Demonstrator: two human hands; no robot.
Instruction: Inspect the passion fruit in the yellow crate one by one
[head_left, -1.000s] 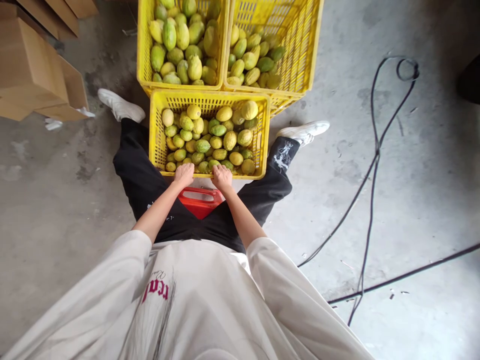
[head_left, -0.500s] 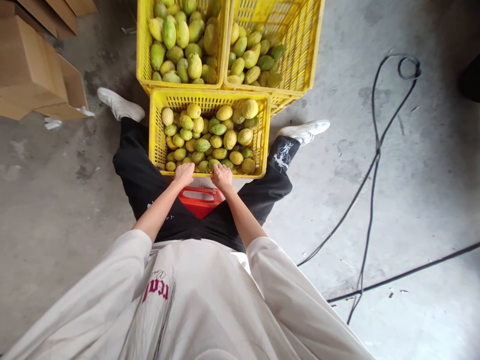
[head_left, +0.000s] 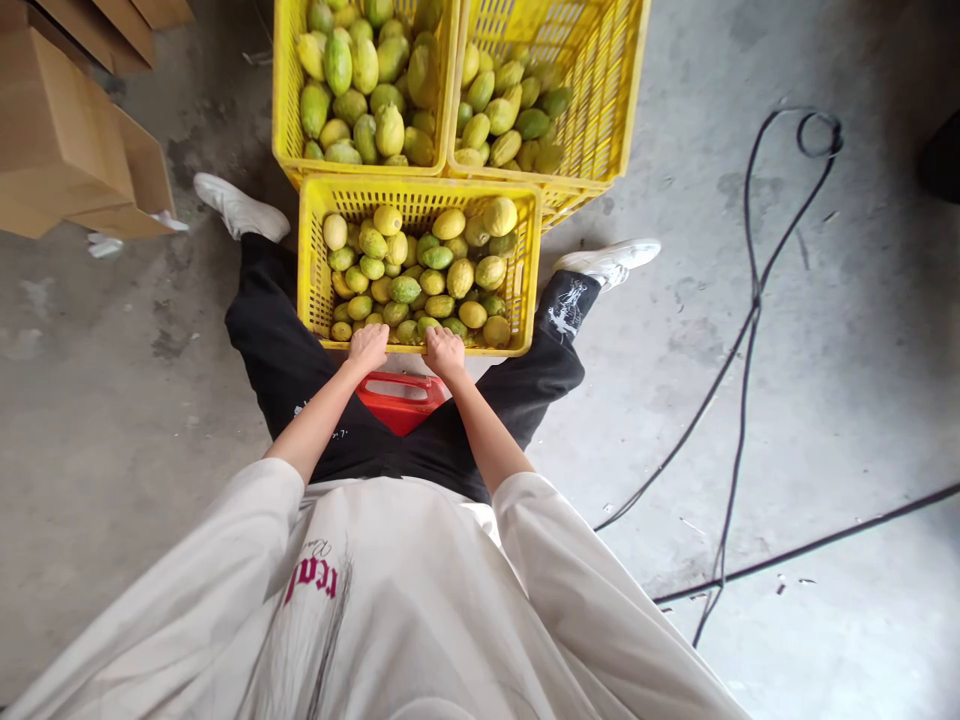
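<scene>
A yellow plastic crate (head_left: 307, 270) stands between my legs, holding several green-yellow oval fruits (head_left: 405, 290) that look like small papayas or melons. My left hand (head_left: 368, 346) is closed over the crate's near rim, left of its middle. A short way to the right, my right hand (head_left: 444, 350) grips the same rim. Both sets of fingertips are partly hidden behind the edge. Below the hands, the red plastic stool (head_left: 401, 402) with a handle slot shows between my thighs.
Two more yellow crates touch the far side: the left crate (head_left: 281, 90) is full of larger fruit, the right crate (head_left: 600, 100) partly filled. Cardboard boxes (head_left: 67, 130) stand at the far left. Black cables (head_left: 754, 300) lie on the concrete floor (head_left: 862, 400) at right.
</scene>
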